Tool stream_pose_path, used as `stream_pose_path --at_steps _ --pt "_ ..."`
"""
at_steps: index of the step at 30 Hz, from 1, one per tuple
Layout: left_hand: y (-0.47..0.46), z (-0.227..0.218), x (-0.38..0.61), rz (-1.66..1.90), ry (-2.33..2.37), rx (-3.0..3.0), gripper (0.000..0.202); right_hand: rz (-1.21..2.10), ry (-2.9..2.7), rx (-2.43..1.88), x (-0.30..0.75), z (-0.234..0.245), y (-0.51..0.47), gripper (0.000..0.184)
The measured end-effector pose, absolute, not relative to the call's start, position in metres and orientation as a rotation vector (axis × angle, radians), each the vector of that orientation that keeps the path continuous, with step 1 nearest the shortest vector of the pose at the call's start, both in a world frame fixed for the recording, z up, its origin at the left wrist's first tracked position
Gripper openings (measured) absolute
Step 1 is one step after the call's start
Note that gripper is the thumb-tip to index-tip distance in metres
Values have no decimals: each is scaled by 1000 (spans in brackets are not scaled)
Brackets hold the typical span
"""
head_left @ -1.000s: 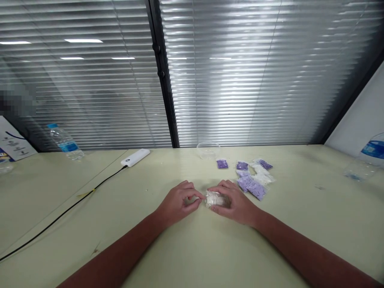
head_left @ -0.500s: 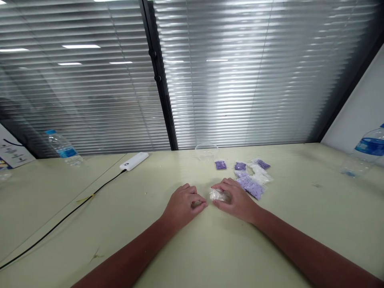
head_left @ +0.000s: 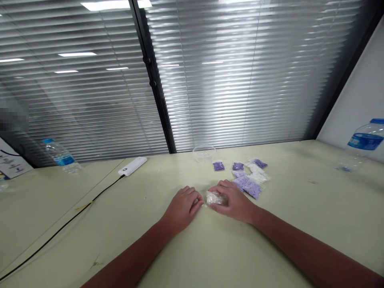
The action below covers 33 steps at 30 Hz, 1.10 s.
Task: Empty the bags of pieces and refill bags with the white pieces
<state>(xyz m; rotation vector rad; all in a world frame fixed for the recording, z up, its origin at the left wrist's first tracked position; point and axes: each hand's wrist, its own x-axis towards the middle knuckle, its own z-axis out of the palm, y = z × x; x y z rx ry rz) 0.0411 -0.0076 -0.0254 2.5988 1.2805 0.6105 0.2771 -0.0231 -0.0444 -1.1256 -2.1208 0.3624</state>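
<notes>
Several purple packets point(head_left: 252, 189) lie just beyond your right hand point(head_left: 234, 203), whose thumb and fingers grip a clear, crinkled bundle point(head_left: 212, 197) on the table point(head_left: 216, 252), while your left hand point(head_left: 181, 209) pinches beside it, on what cannot be told, the handling seemingly unfinished.

Pale table point(head_left: 300, 216), purple packets point(head_left: 252, 189), white device point(head_left: 133, 166), black cable point(head_left: 64, 225)

Office, by the look: pale desk point(head_left: 318, 204) along black-framed glass point(head_left: 90, 102), slatted blinds point(head_left: 216, 88); strip-light reflections point(head_left: 77, 54) overhead; white wall point(head_left: 357, 92) at right.
</notes>
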Motion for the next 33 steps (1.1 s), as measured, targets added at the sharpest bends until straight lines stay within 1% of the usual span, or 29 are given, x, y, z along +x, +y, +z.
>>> stream_pose_path --at_steps 5,8,12,16,24,29,33 --pt "-13 -17 43 789 1312 2267 38 381 -2168 -1092 274 -41 -28 38" --pt "-15 -15 43 761 1295 2228 37 434 -2169 -1037 272 -40 -31 39" --pt "-17 -11 40 752 1280 2216 35 463 -2136 -1018 270 -39 -32 32" --pt "-16 -11 36 779 1279 2186 32 484 -2112 -1043 272 -36 -31 34" --pt "-4 -18 21 526 1235 2660 19 203 -2244 -1107 285 -34 -27 34" --pt "-2 -21 19 471 1259 2687 20 57 -2288 -1118 276 -34 -31 34" --pt "-4 -23 22 474 1266 2681 20 30 -2270 -1126 272 -37 -32 34"
